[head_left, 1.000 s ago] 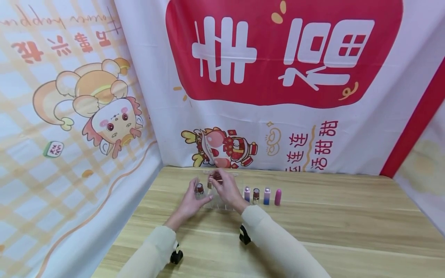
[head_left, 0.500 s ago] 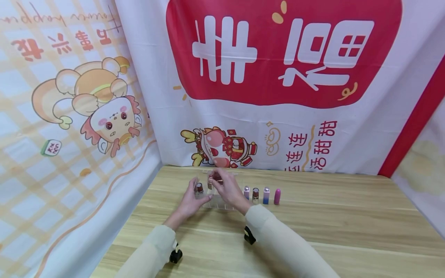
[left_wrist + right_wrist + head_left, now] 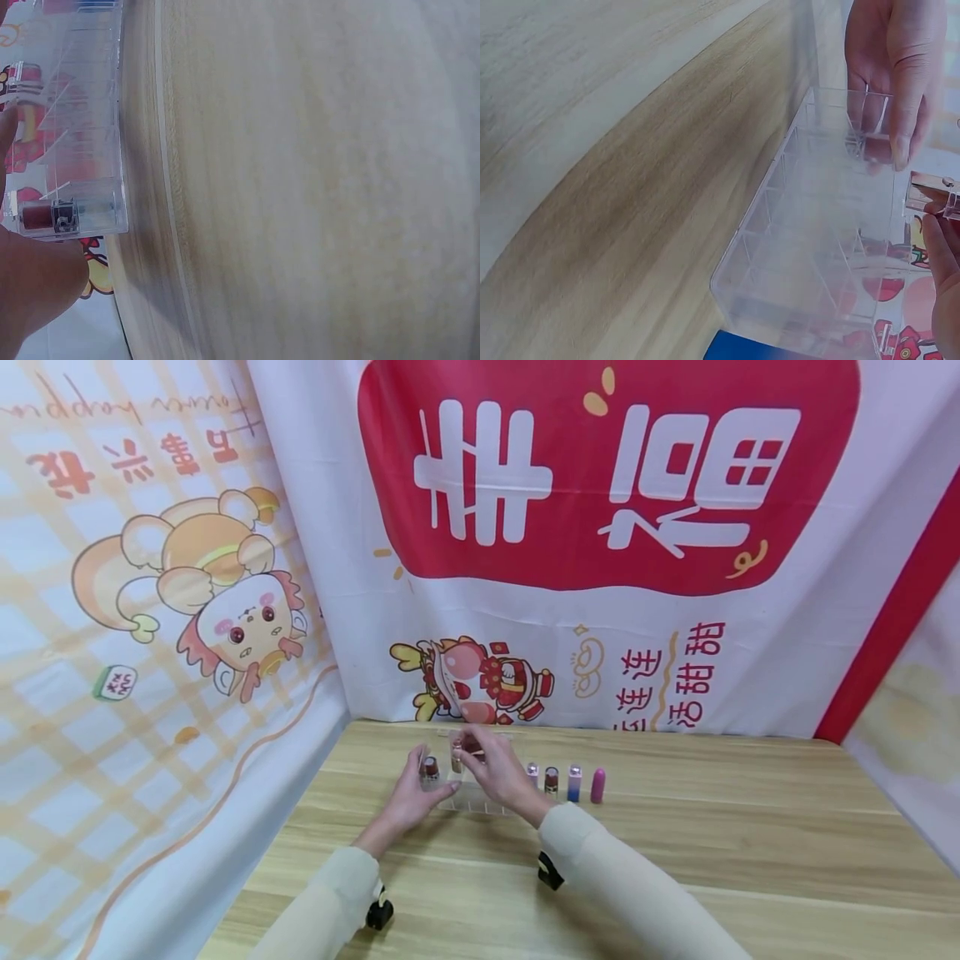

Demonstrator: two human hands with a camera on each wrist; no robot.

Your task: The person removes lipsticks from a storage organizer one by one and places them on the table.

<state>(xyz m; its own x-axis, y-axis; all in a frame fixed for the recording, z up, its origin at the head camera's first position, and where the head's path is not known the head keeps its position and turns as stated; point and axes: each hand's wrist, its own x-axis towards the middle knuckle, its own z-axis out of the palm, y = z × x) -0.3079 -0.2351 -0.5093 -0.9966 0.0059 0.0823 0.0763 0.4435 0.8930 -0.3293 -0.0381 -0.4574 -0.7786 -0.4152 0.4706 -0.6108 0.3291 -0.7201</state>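
A clear compartmented organizer (image 3: 480, 798) stands on the table in front of both hands. The left hand (image 3: 408, 795) grips its left end, with the thumb along the rim in the right wrist view and fingers behind the wall. A brown-capped lipstick (image 3: 37, 216) sits in the end compartment beside that hand. Above the organizer the right hand (image 3: 495, 770) pinches a second lipstick (image 3: 932, 192) with a shiny gold and clear base. In the head view this lipstick is roughly upright; the right hand hides part of the organizer behind it.
Right of the organizer stand several lipsticks in a row: a pink one (image 3: 532, 772), a brown-capped one (image 3: 552, 780), a pink-and-blue one (image 3: 574, 783) and a magenta one (image 3: 598, 786). A printed cloth (image 3: 675, 652) hangs at the table's back edge.
The right forearm and wrist have swung a little to the right. The pinched lipstick has shifted slightly right over the organizer. The left hand has stayed at the organizer's end.
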